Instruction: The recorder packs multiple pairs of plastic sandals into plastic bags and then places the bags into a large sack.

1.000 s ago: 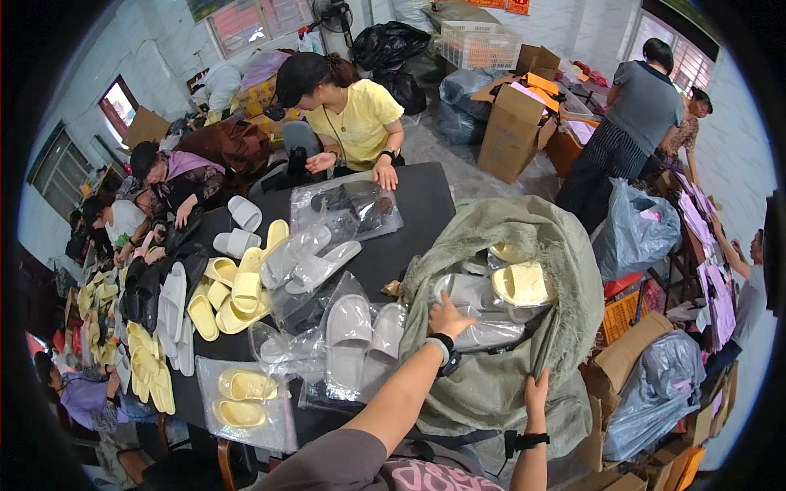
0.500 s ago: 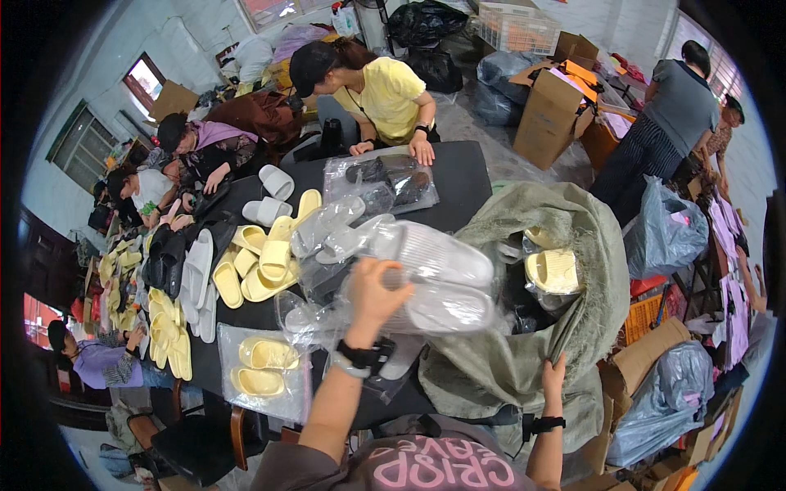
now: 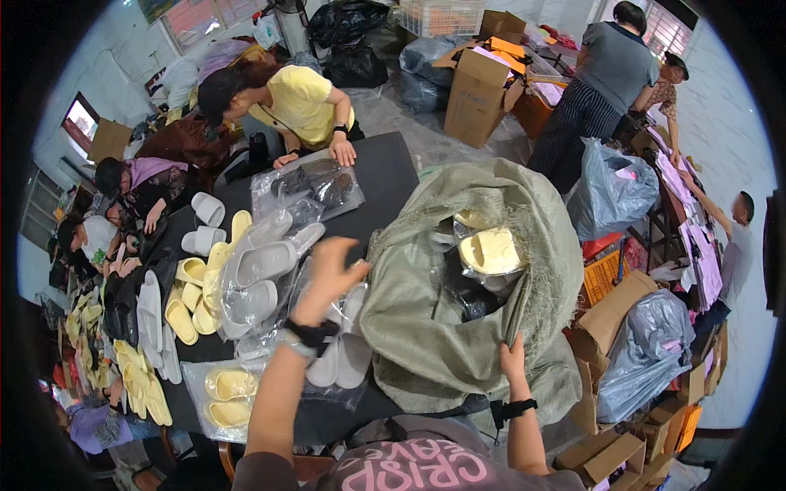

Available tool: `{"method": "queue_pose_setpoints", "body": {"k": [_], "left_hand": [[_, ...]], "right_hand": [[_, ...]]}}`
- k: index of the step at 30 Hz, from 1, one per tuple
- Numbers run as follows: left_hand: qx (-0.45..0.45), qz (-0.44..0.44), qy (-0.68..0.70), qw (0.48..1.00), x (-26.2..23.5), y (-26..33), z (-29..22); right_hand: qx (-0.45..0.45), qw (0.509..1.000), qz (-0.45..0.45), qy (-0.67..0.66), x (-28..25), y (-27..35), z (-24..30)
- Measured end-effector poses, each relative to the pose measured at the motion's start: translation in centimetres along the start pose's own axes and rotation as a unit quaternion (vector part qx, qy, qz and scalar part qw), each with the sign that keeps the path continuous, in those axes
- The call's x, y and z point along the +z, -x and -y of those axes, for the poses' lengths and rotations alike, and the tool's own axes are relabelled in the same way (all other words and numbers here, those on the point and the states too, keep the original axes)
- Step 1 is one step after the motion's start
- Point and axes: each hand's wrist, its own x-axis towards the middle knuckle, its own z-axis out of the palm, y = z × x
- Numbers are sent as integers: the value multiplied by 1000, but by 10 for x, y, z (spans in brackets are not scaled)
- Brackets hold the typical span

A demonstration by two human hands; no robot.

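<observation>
My left hand (image 3: 332, 282) hovers above the table, thumb and fingers apart, holding nothing. Just left of it lies a pair of grey slippers (image 3: 266, 266) in a clear bag. Another bagged grey pair (image 3: 354, 360) is partly covered by my wrist. My right hand (image 3: 513, 360) grips the gathered edge of a big green woven sack (image 3: 426, 327) at its near right side. Inside the sack's mouth, a yellow slipper (image 3: 491, 250) in clear plastic rests over dark bagged items, whose kind I cannot make out.
A bagged yellow pair (image 3: 229, 398) lies at the table's near edge. Loose yellow slippers (image 3: 182, 319) and a bagged dark pair (image 3: 315, 184) are farther left and back. A person in yellow (image 3: 303, 106) leans on the far edge. Boxes (image 3: 602, 323) and plastic bags (image 3: 647, 360) stand right.
The bagged grey pair has left my left hand, which moved left; a grey pair now lies beside it. My right hand still holds the sack. The view has swung right.
</observation>
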Motion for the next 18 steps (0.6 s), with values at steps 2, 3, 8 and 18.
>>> {"method": "queue_pose_setpoints", "body": {"k": [2, 3, 8, 18], "left_hand": [[-88, 169, 172, 966, 84, -18, -32], [-198, 226, 268, 915, 120, -27, -43], [-461, 265, 547, 647, 246, -67, -58], [-399, 93, 690, 596, 285, -42, -51]], "right_hand": [[-6, 1000, -15, 13, -1, -2, -4], [13, 1000, 1, 11, 1, 0, 3], [10, 1000, -24, 5, 16, 10, 22], [21, 1000, 6, -21, 8, 8, 16]]}}
